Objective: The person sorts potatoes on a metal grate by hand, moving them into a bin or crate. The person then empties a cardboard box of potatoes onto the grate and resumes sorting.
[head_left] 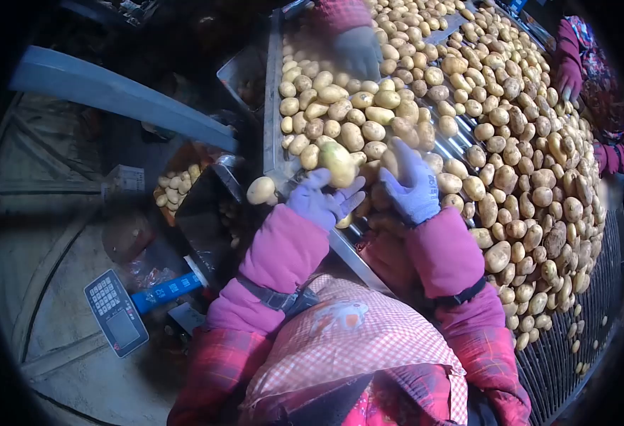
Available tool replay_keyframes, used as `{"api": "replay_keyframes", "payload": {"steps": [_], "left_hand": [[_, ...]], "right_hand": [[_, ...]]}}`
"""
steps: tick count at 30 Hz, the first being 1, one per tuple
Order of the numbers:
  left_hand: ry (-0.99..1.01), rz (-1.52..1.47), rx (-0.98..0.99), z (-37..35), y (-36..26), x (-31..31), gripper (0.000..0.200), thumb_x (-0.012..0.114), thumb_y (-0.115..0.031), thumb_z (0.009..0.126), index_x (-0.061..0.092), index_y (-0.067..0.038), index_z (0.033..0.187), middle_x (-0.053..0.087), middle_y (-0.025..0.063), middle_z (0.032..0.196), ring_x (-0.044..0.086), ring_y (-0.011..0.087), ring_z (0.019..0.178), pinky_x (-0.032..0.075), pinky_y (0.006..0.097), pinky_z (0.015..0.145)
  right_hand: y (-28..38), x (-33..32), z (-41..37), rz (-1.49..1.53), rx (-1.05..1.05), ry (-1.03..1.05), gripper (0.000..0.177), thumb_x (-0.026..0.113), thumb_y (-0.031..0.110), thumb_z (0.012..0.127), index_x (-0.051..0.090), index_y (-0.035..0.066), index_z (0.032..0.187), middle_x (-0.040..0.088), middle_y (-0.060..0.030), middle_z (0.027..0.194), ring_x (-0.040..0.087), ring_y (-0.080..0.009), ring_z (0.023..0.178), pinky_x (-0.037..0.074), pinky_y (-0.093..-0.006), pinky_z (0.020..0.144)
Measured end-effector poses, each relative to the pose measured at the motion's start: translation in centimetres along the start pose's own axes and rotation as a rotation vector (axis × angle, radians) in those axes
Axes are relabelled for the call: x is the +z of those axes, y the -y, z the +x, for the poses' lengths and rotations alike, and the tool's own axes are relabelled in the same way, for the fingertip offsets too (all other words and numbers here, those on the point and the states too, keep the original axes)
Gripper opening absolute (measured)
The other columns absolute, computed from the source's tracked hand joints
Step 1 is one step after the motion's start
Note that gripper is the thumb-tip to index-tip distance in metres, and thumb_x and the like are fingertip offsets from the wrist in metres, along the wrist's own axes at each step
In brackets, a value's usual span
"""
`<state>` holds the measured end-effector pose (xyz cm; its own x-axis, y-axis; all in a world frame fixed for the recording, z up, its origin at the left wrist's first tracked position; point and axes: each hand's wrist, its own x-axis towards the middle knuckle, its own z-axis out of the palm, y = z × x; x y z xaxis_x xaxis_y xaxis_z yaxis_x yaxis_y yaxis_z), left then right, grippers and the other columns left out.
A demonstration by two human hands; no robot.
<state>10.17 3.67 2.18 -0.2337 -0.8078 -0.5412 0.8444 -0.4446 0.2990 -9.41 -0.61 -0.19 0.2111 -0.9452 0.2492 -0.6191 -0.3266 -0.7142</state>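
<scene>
My left hand (322,201), in a lavender glove, is open with its fingers spread at the conveyor's metal edge (278,167). A large greenish potato (338,165) is right by its fingertips, slightly blurred. Beyond the edge, left of that hand, a single pale potato (261,190) shows against the dark gap. My right hand (414,187), gloved the same way, reaches over the rollers with thumb and fingers closed around a potato (391,162). Many loose potatoes (352,133) surround both hands.
Potatoes (539,184) cover the conveyor to the right, over dark slats (560,369). Another person's gloved hand (358,53) works at the top; a pink-gloved hand (569,77) is at the far right. To the left are a blue beam (120,92), a scale display (116,312) and a potato-filled container (177,188).
</scene>
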Motion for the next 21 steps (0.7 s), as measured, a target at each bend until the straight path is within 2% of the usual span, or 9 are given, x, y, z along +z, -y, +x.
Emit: {"api": "replay_keyframes", "payload": {"steps": [3,6,8,9,10,13,16,19,21], "left_hand": [[0.339,-0.278,-0.171,1.8,-0.5,-1.5,0.058,0.053,-0.034,0.085,0.04,-0.008,0.135,0.045,0.0177,0.134,0.048,0.0354,0.119,0.038,0.0535,0.101],[0.323,-0.349,-0.041,2.2,0.4,-1.1,0.057,0.051,-0.044,0.086,0.044,-0.013,0.134,0.047,0.0138,0.134,0.048,0.0331,0.119,0.038,0.0547,0.1],[0.369,-0.307,-0.121,1.2,0.1,-2.0,0.052,0.057,-0.046,0.084,0.05,-0.018,0.128,0.052,0.0107,0.129,0.051,0.0321,0.116,0.04,0.054,0.098],[0.185,-0.226,-0.048,-0.4,0.0,-0.1,0.048,0.06,-0.042,0.083,0.053,-0.019,0.125,0.054,0.0107,0.127,0.054,0.0307,0.111,0.041,0.0527,0.095],[0.178,-0.28,-0.07,-0.7,0.2,-0.4,0.049,0.06,-0.042,0.083,0.053,-0.018,0.125,0.054,0.0111,0.126,0.054,0.0299,0.109,0.041,0.0519,0.095],[0.124,-0.338,-0.095,-0.1,0.2,-1.2,0.05,0.06,-0.041,0.083,0.051,-0.017,0.126,0.054,0.0122,0.125,0.056,0.0274,0.1,0.045,0.0479,0.087],[0.282,-0.391,-0.202,0.1,-0.3,-2.2,0.052,0.06,-0.043,0.083,0.051,-0.015,0.125,0.058,0.0114,0.119,0.06,0.0299,0.093,0.051,0.0459,0.079],[0.328,-0.356,-0.196,-0.1,-0.4,-2.3,0.054,0.06,-0.044,0.083,0.049,-0.015,0.127,0.057,0.0124,0.121,0.059,0.0317,0.096,0.05,0.0467,0.079],[0.258,-0.314,-0.137,-1.1,-0.2,-1.5,0.056,0.057,-0.048,0.083,0.049,-0.016,0.127,0.055,0.0127,0.124,0.058,0.0304,0.097,0.049,0.0446,0.078]], "right_hand": [[3.6,0.7,-0.3,0.269,-0.005,-0.066,0.058,0.066,0.026,0.077,0.049,-0.002,0.125,0.059,-0.0236,0.106,0.058,-0.0385,0.1,0.046,-0.0429,0.088],[3.9,0.3,0.8,0.267,-0.221,-0.08,0.052,0.068,0.024,0.076,0.053,-0.001,0.12,0.058,-0.022,0.109,0.056,-0.0381,0.104,0.045,-0.0441,0.09],[0.1,-1.3,3.5,0.173,-0.024,-0.202,0.038,0.065,0.02,0.078,0.059,0.002,0.111,0.06,-0.0225,0.106,0.056,-0.0385,0.103,0.045,-0.0443,0.09],[-1.1,-2.4,4.6,-0.095,0.009,-0.279,0.035,0.062,0.023,0.081,0.06,0.003,0.11,0.062,-0.0204,0.103,0.058,-0.0366,0.099,0.046,-0.0439,0.088],[-4.0,-2.4,5.8,-0.42,-0.165,-0.294,0.029,0.059,0.028,0.084,0.061,0.007,0.104,0.063,-0.0165,0.101,0.059,-0.0341,0.093,0.046,-0.0429,0.083],[-5.0,-0.5,7.5,-0.703,0.077,0.169,0.034,0.057,0.045,0.082,0.058,0.014,0.098,0.064,-0.0116,0.097,0.058,-0.0317,0.096,0.045,-0.045,0.079],[-4.0,0.8,8.5,-0.653,0.107,0.163,0.031,0.058,0.043,0.082,0.059,0.012,0.089,0.064,-0.0137,0.093,0.056,-0.033,0.098,0.042,-0.0463,0.085],[-6.0,2.8,7.9,-0.63,-0.011,-0.056,0.038,0.059,0.043,0.08,0.06,0.013,0.104,0.065,-0.0143,0.095,0.056,-0.0341,0.102,0.041,-0.0448,0.089],[-7.5,1.5,8.8,-0.384,0.093,0.148,0.042,0.059,0.047,0.08,0.06,0.017,0.11,0.066,-0.0115,0.097,0.058,-0.0282,0.103,0.042,-0.0418,0.091]]}}
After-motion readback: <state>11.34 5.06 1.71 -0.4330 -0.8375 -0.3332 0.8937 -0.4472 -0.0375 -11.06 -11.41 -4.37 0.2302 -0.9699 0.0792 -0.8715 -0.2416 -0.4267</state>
